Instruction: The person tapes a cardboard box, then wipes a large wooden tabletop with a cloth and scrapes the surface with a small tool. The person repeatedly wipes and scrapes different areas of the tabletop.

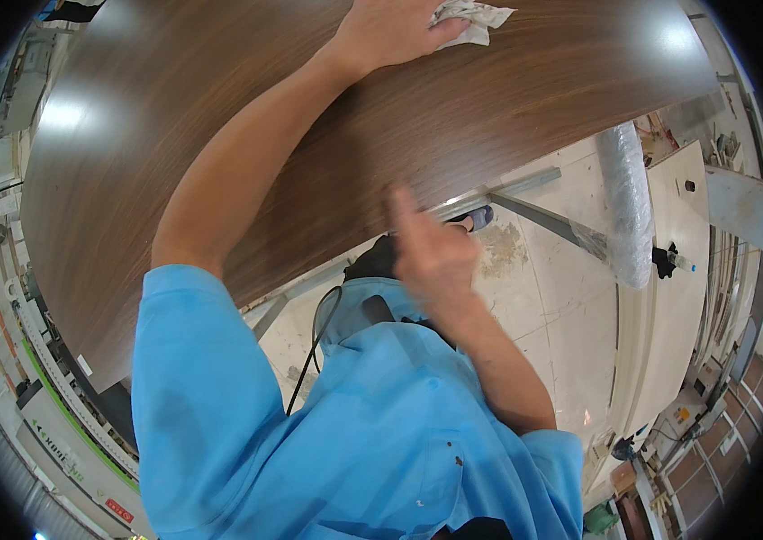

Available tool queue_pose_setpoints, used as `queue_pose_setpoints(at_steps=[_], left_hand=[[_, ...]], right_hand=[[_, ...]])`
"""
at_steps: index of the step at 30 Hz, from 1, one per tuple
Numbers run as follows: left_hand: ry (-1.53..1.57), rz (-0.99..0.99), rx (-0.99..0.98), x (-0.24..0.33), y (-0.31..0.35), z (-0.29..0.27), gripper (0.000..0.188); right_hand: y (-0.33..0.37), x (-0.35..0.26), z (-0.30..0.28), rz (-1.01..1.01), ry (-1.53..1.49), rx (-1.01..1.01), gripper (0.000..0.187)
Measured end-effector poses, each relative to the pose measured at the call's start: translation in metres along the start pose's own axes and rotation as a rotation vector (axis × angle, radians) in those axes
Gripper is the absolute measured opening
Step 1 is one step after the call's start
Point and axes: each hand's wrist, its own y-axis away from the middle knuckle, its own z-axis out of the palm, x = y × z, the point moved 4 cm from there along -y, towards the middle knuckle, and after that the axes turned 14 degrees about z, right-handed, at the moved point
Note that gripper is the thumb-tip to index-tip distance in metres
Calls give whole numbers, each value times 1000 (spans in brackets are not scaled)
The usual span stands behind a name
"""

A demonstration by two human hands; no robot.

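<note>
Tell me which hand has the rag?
The left hand, stretched out on the brown board, presses the white rag. The right hand is empty, near the chest.

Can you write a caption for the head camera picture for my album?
Left hand presses a white rag on a brown wooden panel.

Bright, even overhead light — two glare patches on the glossy wood panel (219, 135); right hand (431, 256) motion-blurred, rim warped.
</note>
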Motion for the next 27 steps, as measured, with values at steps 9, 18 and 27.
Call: queue_pose_setpoints(at_steps=[9, 18, 27], left_hand=[[-15, -80, -23, 7, 1, -6, 37], [-36, -93, -11, 6, -2, -3, 37], [-133, -183, -53, 0, 1, 6, 39]], right_hand=[[22, -46, 19, -130, -143, -126, 65], [-73, 164, -70, 345, 252, 337, 40], [-10, 38, -19, -14, -49, 130, 43]])
